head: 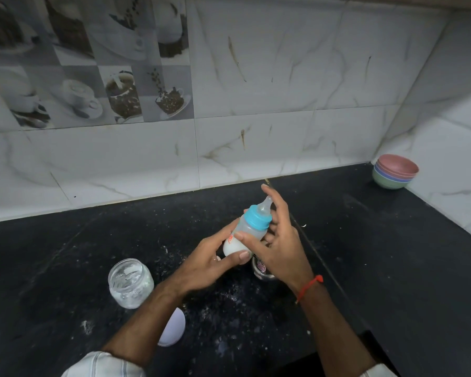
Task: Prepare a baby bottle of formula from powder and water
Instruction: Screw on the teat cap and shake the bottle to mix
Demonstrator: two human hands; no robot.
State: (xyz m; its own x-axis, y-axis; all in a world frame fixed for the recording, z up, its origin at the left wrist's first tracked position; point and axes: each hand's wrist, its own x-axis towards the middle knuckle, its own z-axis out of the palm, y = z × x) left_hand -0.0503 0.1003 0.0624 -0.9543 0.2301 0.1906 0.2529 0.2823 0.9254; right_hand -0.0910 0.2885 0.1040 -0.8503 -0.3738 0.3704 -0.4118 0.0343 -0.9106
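Note:
A small baby bottle [249,227] with a blue collar and a clear teat is held tilted above the black counter [365,254], with white liquid in its lower end. My left hand [212,263] grips the bottle's base from below, thumb across it. My right hand [275,240] is on the bottle's upper body: its thumb presses the front, and its fingers spread behind the collar and teat. An open glass jar [131,282] holding white powder stands to the left.
A white lid [173,326] lies near my left forearm. A steel cup [263,270] stands under my right hand, mostly hidden. Stacked coloured bowls [394,171] sit in the far right corner. Spilled powder dots the counter.

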